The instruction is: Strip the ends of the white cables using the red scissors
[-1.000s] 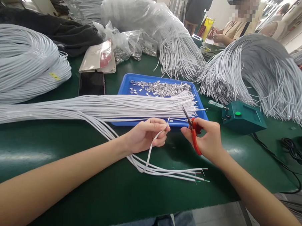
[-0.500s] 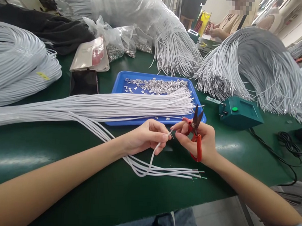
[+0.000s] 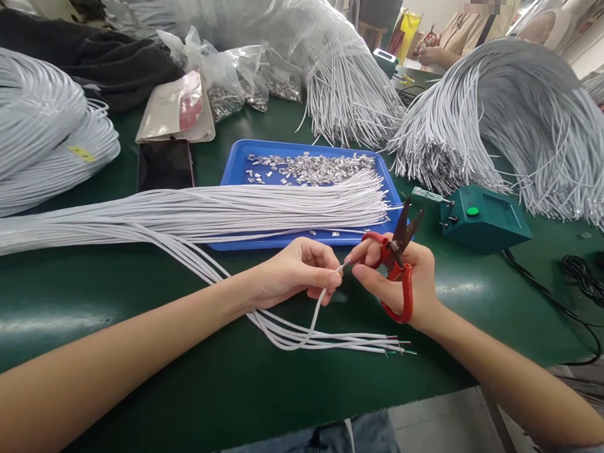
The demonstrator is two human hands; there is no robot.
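Between thumb and fingers, my left hand [image 3: 307,272] pinches the end of a white cable [image 3: 318,309] that curves up from the group on the table. My right hand [image 3: 404,274] has red-handled scissors [image 3: 400,251] hooked on its fingers, the dark blades apart and pointing up and away. Its thumb and fingertip are at the cable's tip, touching or almost touching the thin wires there. Below my hands lie several white cables [image 3: 327,341], their ends showing red and green wires. A thick bundle of white cables [image 3: 283,209] runs from the left across the blue tray.
The blue tray [image 3: 227,176] holds many small metal pieces [image 3: 319,168]. A green device [image 3: 485,218] with a black cord stands right. Large grey cable bundles [image 3: 436,125] arch behind. Left are a cable coil [image 3: 31,121], a phone [image 3: 165,166] and a pouch [image 3: 174,107]. A person [image 3: 470,37] works opposite.
My right hand and the scissors have shifted slightly right, and the scissors have tipped to the right. My left hand still pinches the cable, with its tip now near my right fingertips.
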